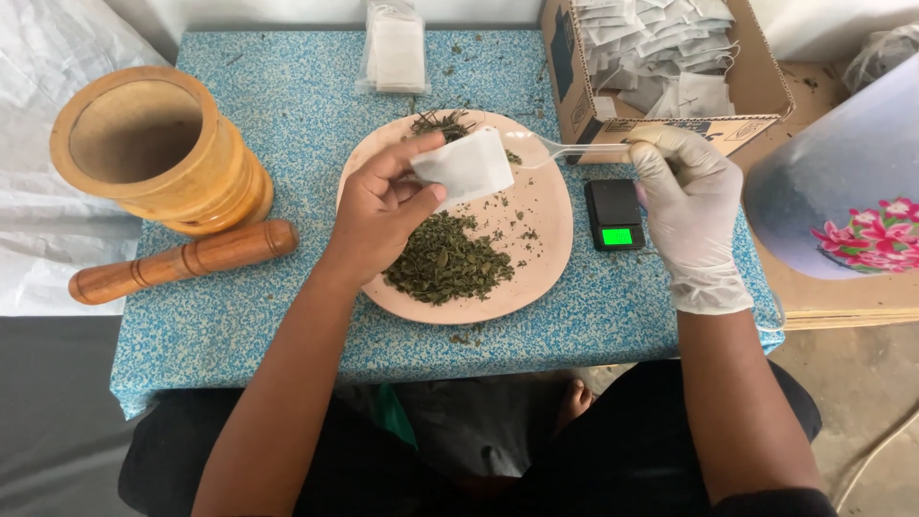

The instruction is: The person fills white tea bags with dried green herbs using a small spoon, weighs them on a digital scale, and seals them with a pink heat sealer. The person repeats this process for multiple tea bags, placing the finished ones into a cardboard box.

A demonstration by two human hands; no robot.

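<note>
So the small white paper sachet [466,167] sits pinched between the thumb and fingers of the bare left hand [383,206], held up just above the pink plate [550,239], over its far half. That grip is closed tight on the bag's lower left edge, bag tilted with its mouth pointing to the right. The right hand [684,206] wears a white glove and has its fingers wrapped around the handle of a clear plastic spoon [555,149], whose bowl is right at the sachet's open end, touching or nearly touching it; can't tell if anything's in the spoon.

On the plate, a heap of dried green leaf bits [448,258] lies on the near side, with a darker, twiggy little pile [440,123] at the far rim and crumbs scattered between.

Just right of the plate there's a little black pocket scale [614,214] with a lit green screen. Beyond the plate on the right, a cardboard box [574,86] full of empty white sachets; straight behind it, a clear packet [394,53] of more. Well left of the plate, a wooden mortar [163,148] stands upright with its wooden pestle [182,260] lying beside it. All of it rests on the blue speckled tabletop [287,316].
</note>
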